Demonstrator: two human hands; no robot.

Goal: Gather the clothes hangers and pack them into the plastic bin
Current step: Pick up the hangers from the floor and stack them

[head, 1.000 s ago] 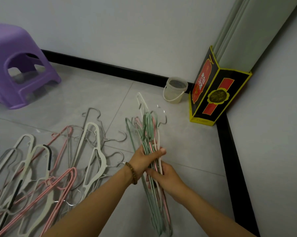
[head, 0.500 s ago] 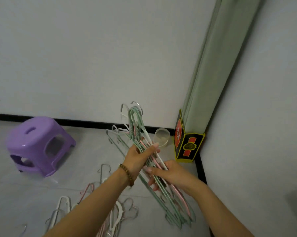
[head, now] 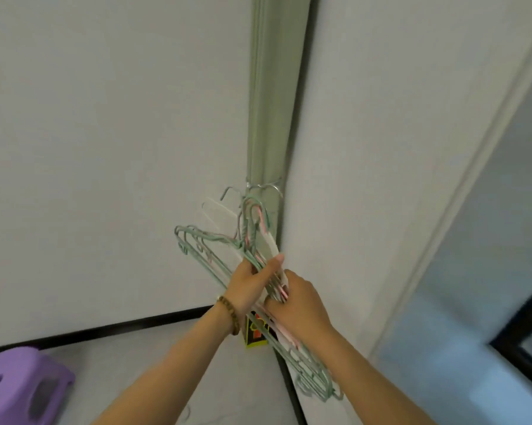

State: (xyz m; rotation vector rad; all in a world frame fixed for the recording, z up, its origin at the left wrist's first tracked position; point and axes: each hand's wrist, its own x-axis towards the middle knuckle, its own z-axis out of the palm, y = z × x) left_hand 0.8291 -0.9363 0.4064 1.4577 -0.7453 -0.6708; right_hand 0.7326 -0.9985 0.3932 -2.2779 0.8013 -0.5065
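- The bundle of green, pink and white wire and plastic clothes hangers (head: 268, 243) is now lifted off the floor, hooks up, in front of the wall corner.
- The left hand (head: 246, 285) and right hand (head: 301, 305) stay clamped around its middle, fingers curled tight.
- The view has swung upward. The loose hangers on the floor have dropped out of sight and no plastic bin shows, so the carry probably comes next.

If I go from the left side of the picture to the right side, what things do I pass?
Purple stool → beaded bracelet → left hand → right hand → black frame. The bundle of hangers spreads across both hands, so it has no clear place.
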